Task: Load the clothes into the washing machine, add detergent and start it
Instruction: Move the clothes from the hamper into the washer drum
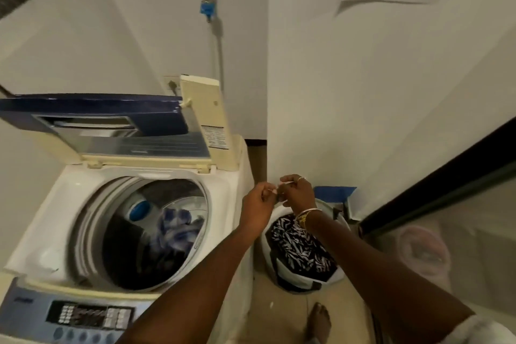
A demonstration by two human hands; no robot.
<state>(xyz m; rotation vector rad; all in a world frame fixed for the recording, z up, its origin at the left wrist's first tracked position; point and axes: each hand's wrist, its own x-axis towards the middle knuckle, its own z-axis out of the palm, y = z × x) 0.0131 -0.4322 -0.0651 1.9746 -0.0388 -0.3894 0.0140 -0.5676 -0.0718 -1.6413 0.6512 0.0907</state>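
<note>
One top-loading washing machine (83,184) stands open, its lid (111,120) folded up at the back and its control panel (28,313) on the near edge. Down in the drum (92,218) lies one blue-and-white checked cloth (176,220), bunched, too blurred to give a direction. Right of the machine, on the floor, one basket (310,282) holds black-and-white patterned clothes (298,248). Above it the left hand (258,204) and right hand (298,193) meet, each grip narrow, pinching one small white strip (284,183). Its long axis runs hand to hand, rising slightly rightward. I cannot tell what it is.
</note>
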